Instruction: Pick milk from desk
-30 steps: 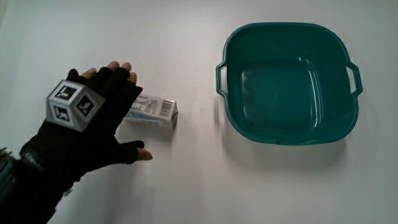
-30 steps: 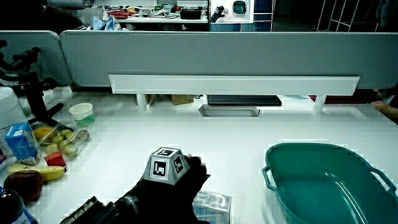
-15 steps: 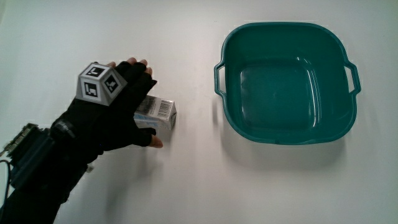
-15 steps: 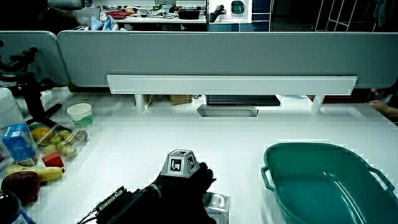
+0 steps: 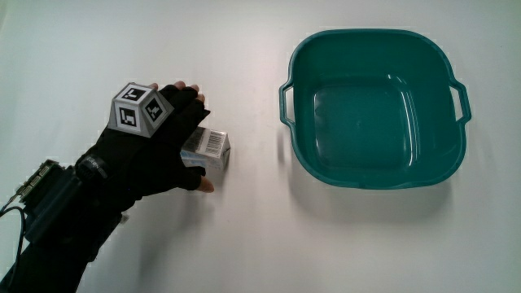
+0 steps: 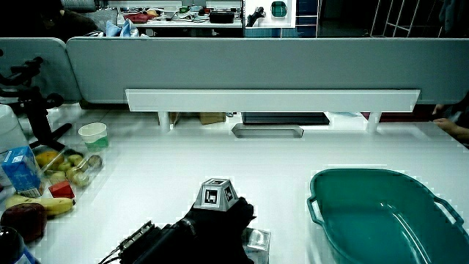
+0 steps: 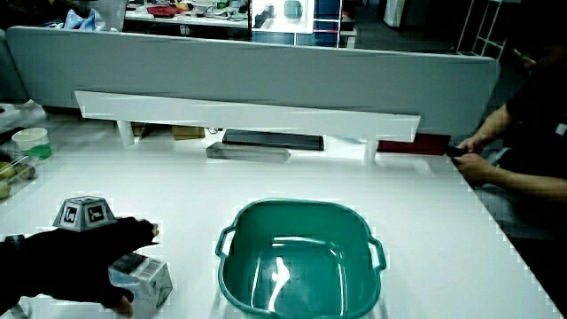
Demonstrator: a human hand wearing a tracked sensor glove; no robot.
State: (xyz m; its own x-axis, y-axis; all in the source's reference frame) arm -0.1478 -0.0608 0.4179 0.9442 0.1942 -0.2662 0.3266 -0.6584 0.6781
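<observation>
Hand (image 5: 151, 150): closed around the milk, fingers over its top, thumb at its near side.
Milk (image 5: 208, 149): small carton lying on the table (image 5: 244, 244), beside the basin.
Basin (image 5: 373, 168): teal, apart from the milk.

Bare white table (image 5: 244, 236) open all around the milk carton (image 5: 207, 148) | gloved hand (image 5: 155, 146) covers carton from above | teal basin (image 5: 374, 106) nearby, a clear gap between | fruit, blue carton and cup clutter (image 6: 44, 176) at table's edge, well apart.
</observation>
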